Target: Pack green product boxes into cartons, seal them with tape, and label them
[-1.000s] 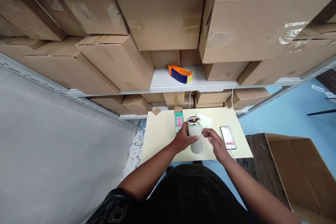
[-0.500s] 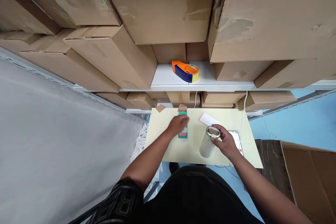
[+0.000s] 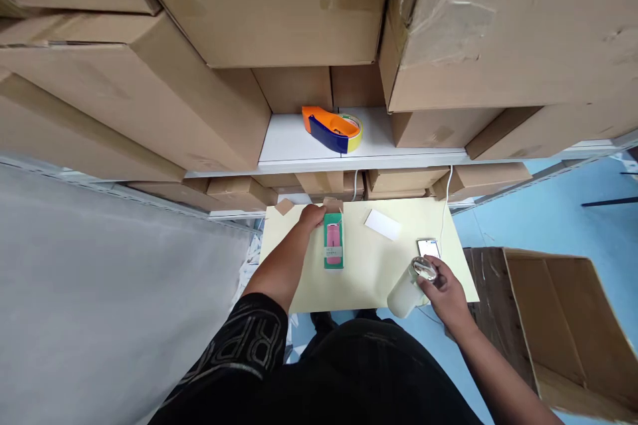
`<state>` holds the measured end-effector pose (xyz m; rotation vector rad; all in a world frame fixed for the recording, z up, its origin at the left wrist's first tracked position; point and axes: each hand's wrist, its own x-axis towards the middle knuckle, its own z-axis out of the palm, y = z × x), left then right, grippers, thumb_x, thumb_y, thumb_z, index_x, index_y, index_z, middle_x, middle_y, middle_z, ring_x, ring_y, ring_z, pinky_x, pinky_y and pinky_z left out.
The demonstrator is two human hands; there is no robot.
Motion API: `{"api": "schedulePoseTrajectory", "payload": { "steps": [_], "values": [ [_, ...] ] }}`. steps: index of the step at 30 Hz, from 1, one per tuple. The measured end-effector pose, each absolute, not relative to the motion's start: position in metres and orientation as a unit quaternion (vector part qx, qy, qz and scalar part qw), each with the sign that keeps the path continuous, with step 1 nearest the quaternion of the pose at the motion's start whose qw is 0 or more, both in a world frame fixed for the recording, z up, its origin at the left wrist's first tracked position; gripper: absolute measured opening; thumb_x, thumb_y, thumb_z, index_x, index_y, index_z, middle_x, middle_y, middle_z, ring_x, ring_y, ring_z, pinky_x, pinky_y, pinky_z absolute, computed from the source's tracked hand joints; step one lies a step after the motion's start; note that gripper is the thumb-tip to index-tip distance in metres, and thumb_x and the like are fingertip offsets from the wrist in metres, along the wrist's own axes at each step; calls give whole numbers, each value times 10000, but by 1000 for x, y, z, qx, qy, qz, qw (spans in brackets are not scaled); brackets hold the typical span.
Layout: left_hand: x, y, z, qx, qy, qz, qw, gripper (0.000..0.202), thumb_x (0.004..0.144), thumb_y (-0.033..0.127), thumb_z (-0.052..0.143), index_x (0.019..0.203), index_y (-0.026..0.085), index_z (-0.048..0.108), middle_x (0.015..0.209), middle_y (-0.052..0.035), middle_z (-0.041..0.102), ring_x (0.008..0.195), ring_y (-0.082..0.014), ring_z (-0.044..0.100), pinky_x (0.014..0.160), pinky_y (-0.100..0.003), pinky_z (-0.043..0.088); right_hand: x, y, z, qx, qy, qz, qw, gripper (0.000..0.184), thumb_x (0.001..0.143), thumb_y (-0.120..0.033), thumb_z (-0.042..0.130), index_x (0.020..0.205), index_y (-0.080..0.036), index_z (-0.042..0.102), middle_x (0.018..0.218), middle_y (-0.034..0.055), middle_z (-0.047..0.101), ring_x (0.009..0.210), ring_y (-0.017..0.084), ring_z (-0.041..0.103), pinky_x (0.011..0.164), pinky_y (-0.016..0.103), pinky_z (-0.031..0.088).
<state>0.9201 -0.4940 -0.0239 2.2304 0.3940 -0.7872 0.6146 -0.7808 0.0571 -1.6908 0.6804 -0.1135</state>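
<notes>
On the pale table (image 3: 366, 282) lies a narrow green box (image 3: 333, 259) with a pink picture or window and a raised brown flap at its far end. My left hand (image 3: 312, 216) is at the box's far left corner, its fingers closed against the edge by the flap. My right hand (image 3: 443, 289) grips a whitish, see-through-looking cylinder (image 3: 405, 293) by its shiny silver-rimmed top end. The cylinder leans, its lower end towards me at the table's near edge; I cannot tell its kind.
A phone (image 3: 427, 248) and a white card (image 3: 382, 224) lie on the table, with a small brown cardboard piece (image 3: 284, 206) at the far left. An orange and blue tape dispenser (image 3: 331, 129) sits on the shelf among cartons. An open carton (image 3: 553, 319) stands at right.
My left hand has moved off the middle of the green box to its far left corner, uncovering the pink part. My right hand has carried the cylinder right and towards me, nearer the phone.
</notes>
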Motion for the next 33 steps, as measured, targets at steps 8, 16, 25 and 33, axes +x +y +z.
{"api": "schedulePoseTrajectory", "payload": {
  "steps": [8, 16, 25, 33],
  "values": [
    [829, -484, 11, 809, 136, -226, 526, 229, 863, 370, 591, 707, 220, 516, 658, -3, 663, 622, -156, 684, 573, -237, 485, 677, -771, 93, -692, 269, -128, 657, 537, 764, -452, 794, 1226, -199, 692, 1254, 136, 739, 1170, 311, 683, 996, 469, 543],
    [752, -482, 26, 793, 87, -169, 579, 127, 820, 278, 622, 716, 209, 600, 638, 28, 654, 612, -149, 664, 567, -241, 483, 732, -702, 125, -656, 187, -200, 703, 555, 799, -451, 783, 1279, -213, 641, 1260, 108, 703, 1136, 267, 674, 979, 433, 548],
    [730, -492, 14, 720, 111, -207, 653, 198, 817, 325, 680, 688, 196, 602, 739, 3, 697, 691, -159, 705, 670, -279, 593, 714, -686, 80, -820, 110, -189, 529, 710, 780, -467, 797, 1388, -194, 551, 1268, 137, 673, 1078, 269, 685, 972, 442, 568],
    [723, -496, 13, 697, 82, -232, 674, 185, 828, 329, 662, 725, 199, 581, 750, 0, 685, 754, -174, 702, 747, -299, 576, 707, -683, 23, -928, -26, -140, 344, 549, 841, -450, 733, 1325, -215, 619, 1333, 157, 665, 1366, 380, 533, 1123, 606, 463]
  ]
}}
